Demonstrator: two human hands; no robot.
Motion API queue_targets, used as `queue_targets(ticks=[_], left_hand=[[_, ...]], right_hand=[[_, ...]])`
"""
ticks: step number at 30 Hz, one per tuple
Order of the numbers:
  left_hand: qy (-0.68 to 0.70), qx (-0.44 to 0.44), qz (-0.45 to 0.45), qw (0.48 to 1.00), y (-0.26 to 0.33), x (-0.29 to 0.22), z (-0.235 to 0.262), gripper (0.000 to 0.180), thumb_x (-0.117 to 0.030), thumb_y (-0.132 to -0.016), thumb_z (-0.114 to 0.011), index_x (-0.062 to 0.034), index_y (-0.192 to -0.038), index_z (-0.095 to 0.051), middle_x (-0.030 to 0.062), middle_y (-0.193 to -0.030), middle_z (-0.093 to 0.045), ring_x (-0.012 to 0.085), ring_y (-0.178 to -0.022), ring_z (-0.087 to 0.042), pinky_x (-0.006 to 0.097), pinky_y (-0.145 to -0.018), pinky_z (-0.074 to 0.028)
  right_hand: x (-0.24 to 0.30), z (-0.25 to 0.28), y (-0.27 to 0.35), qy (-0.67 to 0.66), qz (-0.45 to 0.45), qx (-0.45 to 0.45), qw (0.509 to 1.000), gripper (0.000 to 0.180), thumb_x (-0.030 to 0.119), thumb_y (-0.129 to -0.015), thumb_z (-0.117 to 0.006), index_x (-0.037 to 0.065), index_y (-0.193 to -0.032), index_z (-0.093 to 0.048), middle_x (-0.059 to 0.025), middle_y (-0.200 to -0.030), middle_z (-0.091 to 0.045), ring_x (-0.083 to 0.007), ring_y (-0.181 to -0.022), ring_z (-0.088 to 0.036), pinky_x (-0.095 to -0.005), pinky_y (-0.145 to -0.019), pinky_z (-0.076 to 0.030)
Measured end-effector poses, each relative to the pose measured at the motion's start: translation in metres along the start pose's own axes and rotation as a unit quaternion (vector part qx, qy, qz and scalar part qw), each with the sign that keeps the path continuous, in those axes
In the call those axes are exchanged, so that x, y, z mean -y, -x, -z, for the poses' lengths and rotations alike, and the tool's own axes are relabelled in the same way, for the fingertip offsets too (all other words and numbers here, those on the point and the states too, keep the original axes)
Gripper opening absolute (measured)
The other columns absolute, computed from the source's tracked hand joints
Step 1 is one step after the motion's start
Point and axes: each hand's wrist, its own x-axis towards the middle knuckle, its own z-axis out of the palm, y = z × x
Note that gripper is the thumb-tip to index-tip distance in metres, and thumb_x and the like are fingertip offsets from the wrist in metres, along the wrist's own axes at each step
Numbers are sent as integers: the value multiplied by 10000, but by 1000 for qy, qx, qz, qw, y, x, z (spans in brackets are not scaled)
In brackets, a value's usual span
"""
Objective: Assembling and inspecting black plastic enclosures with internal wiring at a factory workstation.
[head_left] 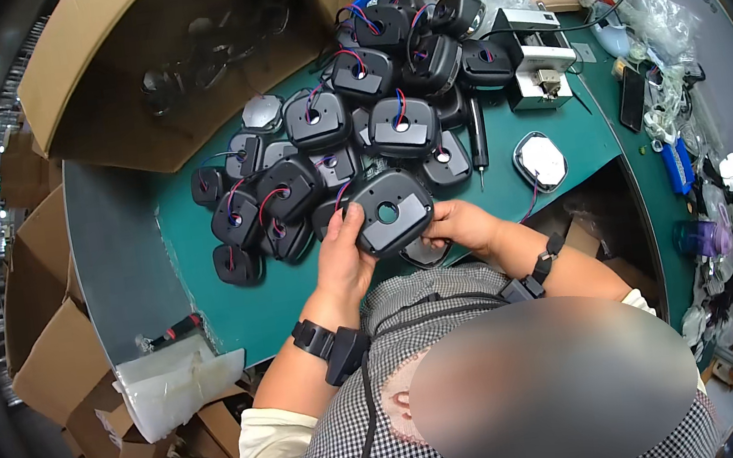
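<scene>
Close in front of me, my left hand (345,259) grips the left edge of a black plastic housing (401,225) with rounded corners, a grey panel and a round hole. A thin wire rises beside my left fingers. At the housing's lower right edge, my right hand (462,228) has its fingers bent in and touching it; the fingertips are partly hidden. Below them a silver-faced part (427,254) shows in part. Just beyond lies a pile of similar black housings (317,121) with red and blue wires. A loose silver-faced octagonal part (540,162) lies to the right.
A large open cardboard box (111,123) with dark items inside stands at the far left. A black pen-shaped screwdriver (478,137) lies by a white-and-black bench device (537,52). A red-handled tool (173,331) rests near the green table's (250,321) left edge. Plastic bags clutter the right.
</scene>
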Motion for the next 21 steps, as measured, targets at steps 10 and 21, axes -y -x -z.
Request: queue_targets(ticks=[10, 21], left_hand=[[77, -11, 46, 996, -9, 6, 7, 348, -261, -1009, -522, 9, -1228, -519, 122, -1169, -624, 221, -1036, -654, 399, -900, -564], [18, 18, 124, 992, -7, 30, 15, 352, -249, -1019, -491, 4, -1264, -490, 145, -1227, -598, 260, -1110, -626, 433, -958, -532]], right_hand=[[-12, 7, -15, 76, -10, 44, 996, 131, 121, -879, -694, 30, -973, -706, -23, -884, -673, -96, -756, -584, -249, -706, -480], [26, 20, 14, 23, 58, -92, 994, 464, 188, -894, -620, 43, -1328, -544, -125, -1375, -491, -238, -1253, -492, -381, -1048, -401]])
